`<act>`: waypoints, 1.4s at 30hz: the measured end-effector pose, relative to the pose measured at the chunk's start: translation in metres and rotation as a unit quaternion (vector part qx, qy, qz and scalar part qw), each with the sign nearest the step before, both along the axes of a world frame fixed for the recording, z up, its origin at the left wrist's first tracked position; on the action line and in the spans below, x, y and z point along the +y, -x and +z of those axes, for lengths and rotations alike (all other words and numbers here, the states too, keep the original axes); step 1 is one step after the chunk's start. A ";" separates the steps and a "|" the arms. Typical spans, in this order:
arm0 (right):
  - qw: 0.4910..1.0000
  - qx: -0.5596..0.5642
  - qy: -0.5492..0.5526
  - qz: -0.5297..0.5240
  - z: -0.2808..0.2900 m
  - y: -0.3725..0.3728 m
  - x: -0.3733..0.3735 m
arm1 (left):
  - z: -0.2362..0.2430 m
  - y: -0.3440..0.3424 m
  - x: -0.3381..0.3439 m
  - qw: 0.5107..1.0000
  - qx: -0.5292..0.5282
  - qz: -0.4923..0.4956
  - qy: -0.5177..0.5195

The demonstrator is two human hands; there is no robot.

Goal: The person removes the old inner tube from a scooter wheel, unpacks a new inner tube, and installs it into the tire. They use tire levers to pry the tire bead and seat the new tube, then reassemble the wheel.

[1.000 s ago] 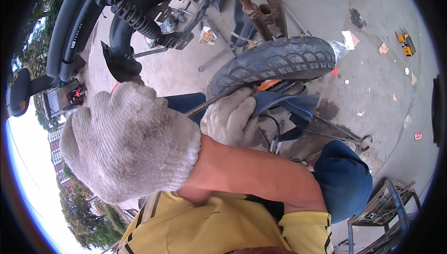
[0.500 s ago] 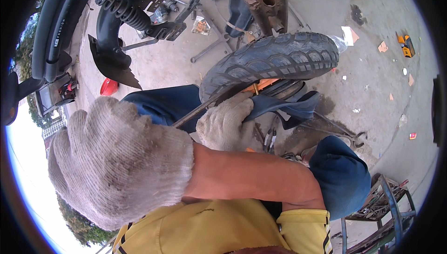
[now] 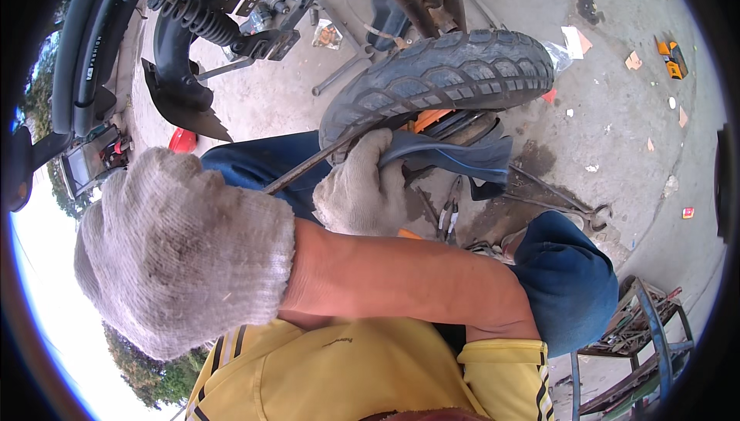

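Observation:
My right hand (image 3: 177,251) wears a grey-white knit glove and reaches across to the left, closed in a fist. A metal tyre lever (image 3: 308,165) runs from behind this fist to the edge of a black motorcycle tyre (image 3: 439,78). My left hand (image 3: 361,190), in a matching glove, is below the tyre, partly hidden by my right forearm. Its fingers close on a flattened dark rubber inner tube (image 3: 455,156), which hangs out to the right. An orange wheel rim (image 3: 428,120) shows inside the tyre.
Pliers (image 3: 449,211) and long metal tools (image 3: 566,201) lie on the floor near my knee. Motorcycle parts with a coil spring (image 3: 196,12) stand at upper left. A red bowl (image 3: 183,140) is beyond my leg. A metal rack (image 3: 655,344) stands lower right, a yellow-black box (image 3: 672,58) upper right.
My right hand has moved slightly up and left. My left hand and the inner tube have shifted a little left, the tube spreading flatter. The tyre appears slightly higher in view.

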State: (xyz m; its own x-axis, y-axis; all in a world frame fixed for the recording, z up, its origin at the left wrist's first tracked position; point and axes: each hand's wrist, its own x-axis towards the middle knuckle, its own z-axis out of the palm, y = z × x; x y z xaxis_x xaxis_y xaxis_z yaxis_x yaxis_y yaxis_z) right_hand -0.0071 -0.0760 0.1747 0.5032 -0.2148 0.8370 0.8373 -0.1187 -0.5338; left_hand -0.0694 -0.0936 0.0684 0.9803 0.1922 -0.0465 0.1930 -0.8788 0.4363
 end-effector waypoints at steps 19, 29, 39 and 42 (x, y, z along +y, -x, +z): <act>1.000 0.001 0.005 0.012 -0.001 0.000 -0.008 | 0.033 -0.025 0.002 0.951 0.059 -0.228 -0.199; 0.999 0.017 0.012 0.033 0.003 -0.003 -0.017 | 0.021 -0.018 -0.008 0.952 0.062 -0.164 -0.250; 0.985 0.004 0.106 0.135 0.002 -0.007 -0.030 | 0.001 -0.003 -0.001 0.944 -0.052 -0.241 -0.219; 0.976 0.004 0.137 0.171 -0.005 0.000 -0.013 | -0.009 -0.004 0.002 0.943 -0.065 -0.231 -0.229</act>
